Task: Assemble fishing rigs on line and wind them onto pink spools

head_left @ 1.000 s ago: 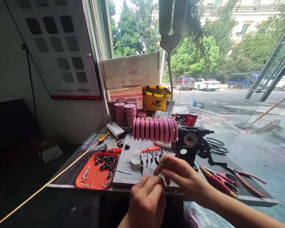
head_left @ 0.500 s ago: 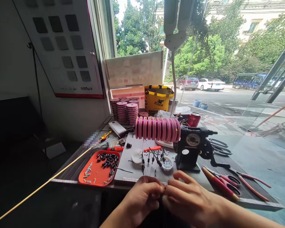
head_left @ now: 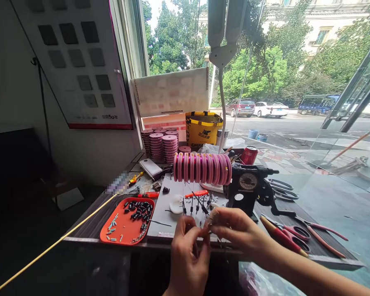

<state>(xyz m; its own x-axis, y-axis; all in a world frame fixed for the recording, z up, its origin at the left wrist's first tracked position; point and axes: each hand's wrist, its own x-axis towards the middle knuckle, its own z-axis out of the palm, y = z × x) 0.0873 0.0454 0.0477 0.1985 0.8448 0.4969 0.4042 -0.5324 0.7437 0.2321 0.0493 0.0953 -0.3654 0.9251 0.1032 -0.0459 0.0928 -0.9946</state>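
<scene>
Above the front edge of the board, my left hand (head_left: 189, 250) is closed in a pinch, its fingertips meeting those of my right hand (head_left: 234, 228). The right fingers are pinched too, and what lies between the fingertips is too small and hidden to make out. Thin dark strands dangle below my right hand. Just beyond the fingers, several black float-like pieces (head_left: 191, 209) hang on fine lines from a row of pink ring spools (head_left: 202, 169). These spools sit on a black hand-cranked winder (head_left: 246, 189) with a dial.
An orange tray (head_left: 129, 234) with black pieces and small tubes lies left. Scissors (head_left: 291, 232) and pliers (head_left: 325, 234) lie right. Behind are stacked pink spools (head_left: 170, 148), a yellow bag (head_left: 203, 129), a white phone (head_left: 151, 167) and a red can (head_left: 249, 155). A yellow stick (head_left: 52, 246) slants across the left.
Both hands have risen and moved nearer the hanging lines, with the left hand now more upright. My right hand now covers the small white bead cup. The view has shifted slightly.
</scene>
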